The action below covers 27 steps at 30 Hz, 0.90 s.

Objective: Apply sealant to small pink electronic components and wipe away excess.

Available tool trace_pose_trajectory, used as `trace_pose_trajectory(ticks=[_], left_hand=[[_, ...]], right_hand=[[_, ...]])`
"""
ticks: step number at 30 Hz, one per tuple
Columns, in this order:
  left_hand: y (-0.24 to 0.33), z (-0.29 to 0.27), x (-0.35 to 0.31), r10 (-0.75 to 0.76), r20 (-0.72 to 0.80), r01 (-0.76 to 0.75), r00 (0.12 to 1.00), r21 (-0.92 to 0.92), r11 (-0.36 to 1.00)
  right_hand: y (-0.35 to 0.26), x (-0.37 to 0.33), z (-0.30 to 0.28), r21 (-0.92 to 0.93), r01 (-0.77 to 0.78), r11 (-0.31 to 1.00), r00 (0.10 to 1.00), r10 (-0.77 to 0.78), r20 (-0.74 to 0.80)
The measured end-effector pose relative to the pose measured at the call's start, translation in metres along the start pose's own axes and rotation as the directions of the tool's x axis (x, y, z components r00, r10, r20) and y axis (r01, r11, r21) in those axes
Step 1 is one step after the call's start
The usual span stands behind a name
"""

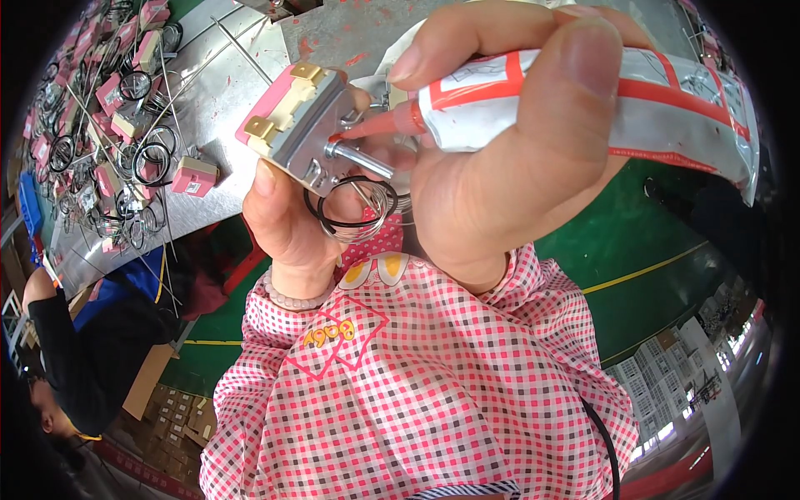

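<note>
My left hand (287, 221) grips a capillary thermostat (293, 115) from below. It has a pink and cream body, brass terminals, a metal plate with a protruding shaft, and a coil of thin tube under it. Wrapped round a white and red squeeze tube (483, 96) is my right hand (533, 142). The tube's red nozzle (387, 123) points left, its tip at the metal plate beside the base of the shaft. A spot of red paste shows at that tip. Part of my left fingers is hidden behind the thermostat.
Many similar thermostats (108, 125) with coiled tubes lie heaped on the metal table (225, 150) to the left. Red smears mark the tabletop ahead. A person in dark clothing (92, 325) is at the lower left. Stacked boxes (667, 367) stand beyond the green floor, lower right.
</note>
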<state>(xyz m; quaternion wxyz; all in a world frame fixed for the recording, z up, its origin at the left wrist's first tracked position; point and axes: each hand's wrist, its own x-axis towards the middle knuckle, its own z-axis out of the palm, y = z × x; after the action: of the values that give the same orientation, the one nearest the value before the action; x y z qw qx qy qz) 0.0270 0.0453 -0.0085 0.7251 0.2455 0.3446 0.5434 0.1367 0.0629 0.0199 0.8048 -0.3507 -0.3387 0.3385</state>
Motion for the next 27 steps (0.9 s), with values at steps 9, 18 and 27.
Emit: trace_pose_trajectory(ticks=[9,18,27], left_hand=[[0.000,-0.001,0.001,0.004,-0.005,-0.004,1.000,-0.004,1.000],[-0.001,-0.001,0.000,0.009,-0.023,-0.010,1.000,-0.019,1.000],[0.002,-0.003,0.003,0.053,-0.042,-0.057,0.998,-0.078,0.995]], right_hand=[[-0.007,0.004,-0.002,-0.011,0.018,1.000,1.000,-0.018,0.011],[-0.009,0.003,0.000,-0.052,0.027,0.998,0.999,-0.025,0.041],[-0.012,0.007,0.011,-0.154,0.118,0.981,0.993,-0.113,0.040]])
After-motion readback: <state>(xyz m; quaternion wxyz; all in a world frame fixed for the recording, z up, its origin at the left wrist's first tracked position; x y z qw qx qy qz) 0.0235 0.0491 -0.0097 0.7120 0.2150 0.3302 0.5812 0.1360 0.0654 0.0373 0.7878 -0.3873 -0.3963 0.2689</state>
